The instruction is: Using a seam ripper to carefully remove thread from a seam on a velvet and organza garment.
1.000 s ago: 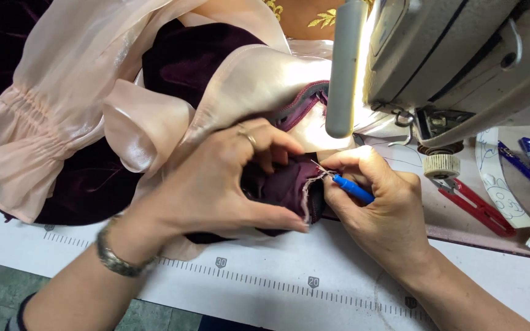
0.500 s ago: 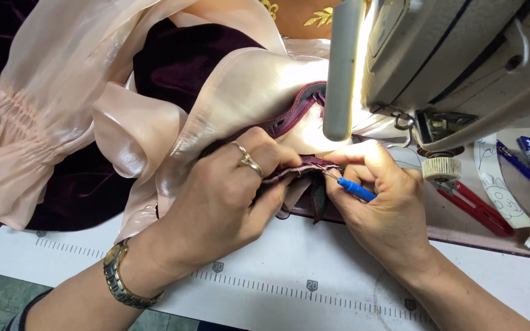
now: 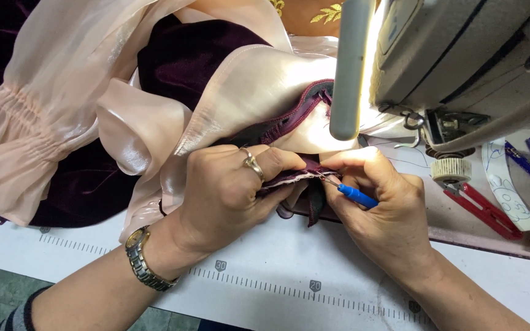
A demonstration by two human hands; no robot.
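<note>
Your left hand [image 3: 228, 190]: closed, pinching the dark purple seam [image 3: 295, 178] with its pale edge, at picture centre. Your right hand [image 3: 381, 208]: closed on a blue-handled seam ripper [image 3: 354, 195], tip at the seam. Peach sheer fabric [image 3: 75, 116]: at ten o'clock. Sewing machine [image 3: 461, 55]: at one o'clock. Red snips [image 3: 483, 208]: at three o'clock, well apart from the hands.

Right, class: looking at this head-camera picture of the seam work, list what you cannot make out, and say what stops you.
- Head view: the metal tip of the blue-handled seam ripper is too small, lost in the dark purple fabric.
- The left hand fingertips are hidden under the folded seam.
- The sewing machine is cut off by the top edge.
- The red snips blades are hidden beneath the thread spool.
</note>
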